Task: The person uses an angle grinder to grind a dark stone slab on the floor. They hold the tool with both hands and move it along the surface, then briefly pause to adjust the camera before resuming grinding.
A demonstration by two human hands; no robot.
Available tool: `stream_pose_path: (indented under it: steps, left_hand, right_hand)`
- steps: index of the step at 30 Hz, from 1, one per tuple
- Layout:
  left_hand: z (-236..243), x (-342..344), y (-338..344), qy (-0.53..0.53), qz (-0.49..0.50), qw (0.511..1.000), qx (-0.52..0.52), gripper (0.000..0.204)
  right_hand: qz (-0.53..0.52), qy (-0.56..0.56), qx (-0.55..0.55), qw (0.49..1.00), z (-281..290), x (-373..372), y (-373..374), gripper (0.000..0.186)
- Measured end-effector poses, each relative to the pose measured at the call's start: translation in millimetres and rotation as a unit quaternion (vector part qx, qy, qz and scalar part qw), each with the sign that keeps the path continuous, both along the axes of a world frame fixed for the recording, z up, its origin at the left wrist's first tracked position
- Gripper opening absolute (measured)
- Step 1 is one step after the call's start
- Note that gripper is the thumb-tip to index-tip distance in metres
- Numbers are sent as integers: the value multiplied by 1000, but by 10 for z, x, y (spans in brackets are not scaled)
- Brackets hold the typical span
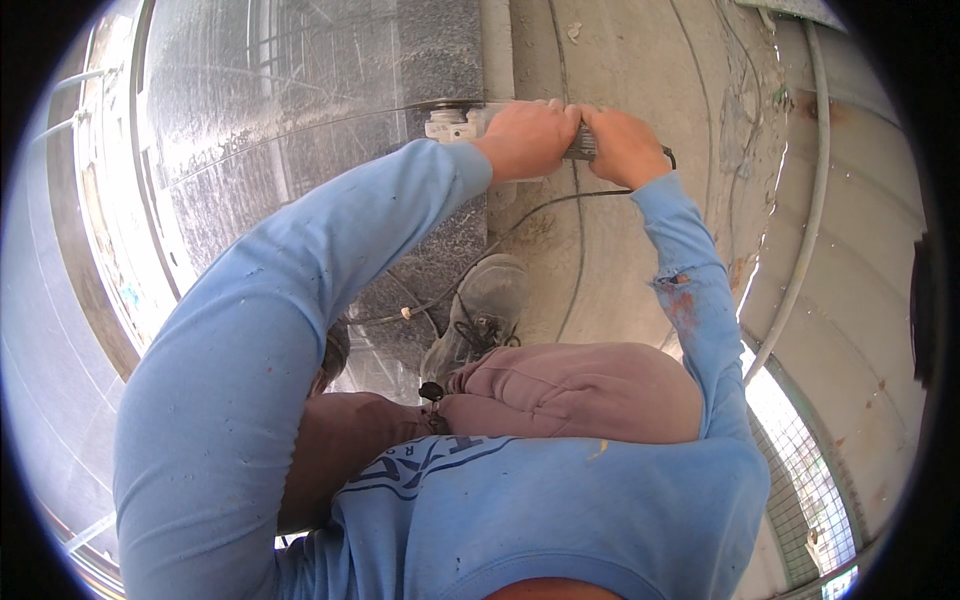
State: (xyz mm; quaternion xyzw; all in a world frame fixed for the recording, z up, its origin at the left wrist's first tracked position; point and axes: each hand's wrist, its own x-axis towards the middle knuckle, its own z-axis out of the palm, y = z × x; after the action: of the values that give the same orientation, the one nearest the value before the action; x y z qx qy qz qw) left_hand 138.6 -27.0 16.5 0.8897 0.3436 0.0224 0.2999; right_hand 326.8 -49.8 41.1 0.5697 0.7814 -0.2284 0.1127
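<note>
My left hand (530, 135) is closed on the body of a hand-held angle grinder (450, 124), close beside my right hand (625, 145), which is wrapped round the tool's back end, where a black cord comes out. The grinder's pale gear head and thin dark disc sit at the right edge of a dark, speckled, dusty stone surface (300, 100). A faint line crosses the stone leftward from the disc. My fingertips are partly hidden.
Dusty concrete floor (655, 280) with cables lies right of the stone. My shoe (490, 295) is below the grinder, near a cord (540, 207). A pipe (820, 150) runs along panels (860, 300) at right, above a mesh opening. A bright framed edge runs down the left.
</note>
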Motion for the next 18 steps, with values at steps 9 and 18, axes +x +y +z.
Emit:
stream_pose_path:
  steps: [9, 18]
  left_hand:
    - [29, 98, -19, -7, 0, 1000, 6, 37]
    - [9, 50, -4, 8, 3, 1000, -7, 42]
  right_hand:
    - [0, -23, 3, 1000, 121, 65, 0, 39]
    - [-8, -17, 7, 1000, -54, 59, 4, 45]
